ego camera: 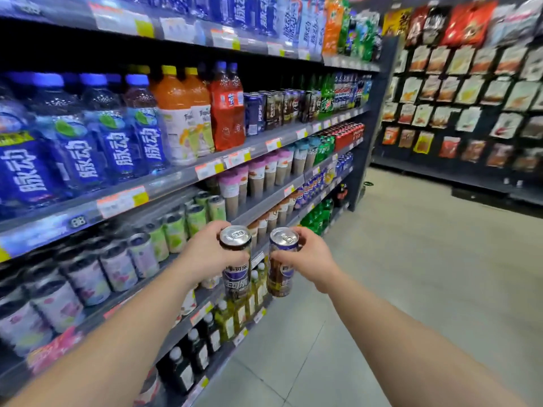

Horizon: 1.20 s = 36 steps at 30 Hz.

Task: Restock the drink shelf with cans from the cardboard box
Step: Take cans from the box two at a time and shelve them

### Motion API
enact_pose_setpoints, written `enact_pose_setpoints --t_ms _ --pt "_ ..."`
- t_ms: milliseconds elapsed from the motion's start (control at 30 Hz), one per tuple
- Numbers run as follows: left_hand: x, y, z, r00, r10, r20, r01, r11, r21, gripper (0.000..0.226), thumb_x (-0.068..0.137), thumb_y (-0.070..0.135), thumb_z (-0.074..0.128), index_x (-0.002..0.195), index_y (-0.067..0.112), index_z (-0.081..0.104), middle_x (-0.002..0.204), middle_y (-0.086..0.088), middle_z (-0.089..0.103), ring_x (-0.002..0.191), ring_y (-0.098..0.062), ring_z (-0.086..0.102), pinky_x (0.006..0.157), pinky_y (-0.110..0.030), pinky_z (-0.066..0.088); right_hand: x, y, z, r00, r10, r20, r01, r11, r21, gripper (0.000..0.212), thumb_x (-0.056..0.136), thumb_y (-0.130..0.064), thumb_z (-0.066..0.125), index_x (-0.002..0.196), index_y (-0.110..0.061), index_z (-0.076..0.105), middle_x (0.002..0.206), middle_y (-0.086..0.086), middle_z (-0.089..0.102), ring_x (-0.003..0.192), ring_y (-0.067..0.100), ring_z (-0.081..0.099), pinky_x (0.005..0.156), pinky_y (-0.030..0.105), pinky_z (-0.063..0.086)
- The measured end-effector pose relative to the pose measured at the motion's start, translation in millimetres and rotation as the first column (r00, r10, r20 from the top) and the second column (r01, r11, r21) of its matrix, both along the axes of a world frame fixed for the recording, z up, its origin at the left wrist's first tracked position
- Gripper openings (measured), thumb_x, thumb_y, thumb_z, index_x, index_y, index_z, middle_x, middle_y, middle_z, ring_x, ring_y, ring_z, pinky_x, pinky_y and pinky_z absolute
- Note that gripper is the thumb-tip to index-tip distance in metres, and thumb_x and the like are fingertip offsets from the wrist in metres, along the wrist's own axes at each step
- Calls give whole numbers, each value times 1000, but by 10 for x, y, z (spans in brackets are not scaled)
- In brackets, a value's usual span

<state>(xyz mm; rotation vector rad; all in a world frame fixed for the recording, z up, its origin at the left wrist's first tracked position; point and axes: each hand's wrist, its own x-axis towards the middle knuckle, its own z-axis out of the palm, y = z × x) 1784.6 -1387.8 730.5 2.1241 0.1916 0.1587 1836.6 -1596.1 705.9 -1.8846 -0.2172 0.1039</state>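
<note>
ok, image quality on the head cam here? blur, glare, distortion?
Head view: strong wide-angle bending of the shelf edges; motion smear on the near-left bottles and the snack wall; both cans, left and right, are fairly sharp; soft glare on their tops; lighting is even, without hard shadows.

Grey tiered drink shelf [188, 177] with blue bottles [73, 142], orange bottles [182, 113], Pepsi cans [270, 110], lidded cups [258, 177].

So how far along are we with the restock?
Done: a row of dark cans already stands on the upper shelf beside the blue Pepsi cans. In hand: the left hand grips one can and the right hand grips another, both upright in the aisle, not yet shelved. Left: placing these two; the box is out of view.
</note>
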Motion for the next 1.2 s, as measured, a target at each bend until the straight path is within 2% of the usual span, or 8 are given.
enact_pose_setpoints --t_ms 300,467,567,667,800,967,1133,1200 --pt "1788 -661 351 989 -135 64 136 991 -8 44 64 19 84 97 28 56 90 11 65 81 -3 61 62 -21 45 1611 -632 212 995 -97 -20 99 985 145 47 71 -16 83 112 -22 60 100 -6 68 78 5 64 64 18 49" --pt "2745 -1156 302 991 -85 98 98 986 -135 50 49 24 86 91 30 59 91 4 71 87 -17 68 81 -37 55 2599 -1126 252 995 -102 2 101 982 162 43 73 -13 82 111 -20 62 98 -3 70 68 2 62 55 12 44" --pt "3306 -1496 258 992 -53 117 71 985 -156 54 45 30 85 93 31 60 93 3 72 90 -17 68 84 -40 55 3239 -1468 245 996 -78 47 71 987 142 42 72 -15 84 107 -25 63 99 -3 72 80 6 67 67 21 52" --pt "3880 -1852 265 992 -7 128 31 982 -186 44 61 15 87 92 28 59 90 6 69 85 -13 66 76 -30 54 3893 -1822 291 996 -52 75 44 994 97 46 69 -19 87 107 -27 62 101 -5 72 91 9 69 84 30 57" --pt "4539 -2250 308 988 52 145 -21 979 -202 45 62 15 87 94 28 59 91 10 68 84 -10 64 72 -25 52 4699 -2149 392 994 -13 109 13 1000 4 64 54 -45 86 111 -28 63 101 -9 72 93 8 69 87 36 57" --pt "5211 -2422 343 983 132 131 -99 968 -230 50 63 17 87 103 26 58 94 10 68 83 -6 65 63 -22 48 5558 -2236 520 993 60 104 -58 998 -21 71 56 -47 85 119 -26 60 107 -8 70 95 9 68 89 39 57" --pt "5899 -2297 433 964 207 164 -171 963 -210 43 62 19 88 91 30 58 90 10 70 81 -6 66 67 -24 50 6381 -2057 708 983 130 131 -127 992 -26 82 58 -53 83 129 -24 53 118 -6 65 104 14 64 92 42 54" --pt "6164 -2184 497 954 236 183 -200 960 -195 41 61 23 88 89 31 59 88 11 69 82 -7 66 71 -28 52 6669 -1928 785 975 156 161 -153 988 -29 78 67 -46 83 133 -22 50 120 -6 62 103 12 62 90 35 54"
